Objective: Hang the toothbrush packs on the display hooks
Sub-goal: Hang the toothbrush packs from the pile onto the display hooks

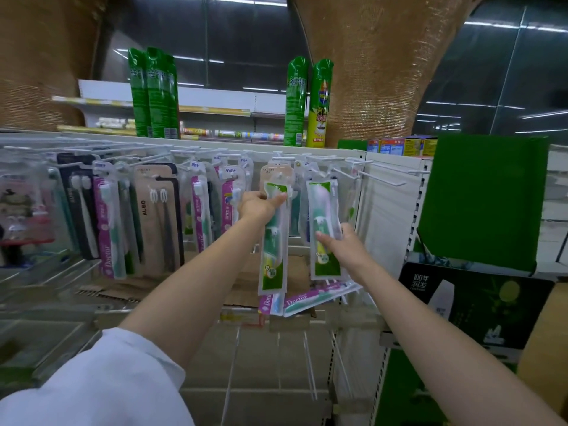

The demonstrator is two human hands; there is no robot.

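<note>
Toothbrush packs were held in both hands at the hook rail. One green pack [273,241] was gripped near its top by the left hand [258,206], thumb across the front, its hang-hole raised to a display hook [278,175]. A second green pack [324,229] was grasped at mid-height by the right hand [341,241], fingers curled round its edge; whether it hung on a hook could not be told. Two purple "Doctor" packs [307,299] were seen below the hands, lying tilted on flattened cardboard [246,281] over a wire shelf [61,272]. Further packs [153,216] were hung in a crowded row to the left, too overlapped to count. Three bare hooks [387,176] were noted to the right, against white pegboard [384,216]. Five green spray cans [295,99] were stood on the top shelf, three left and two right. A supermarket aisle was recorded, with a dark ceiling carrying strip lights.
</note>
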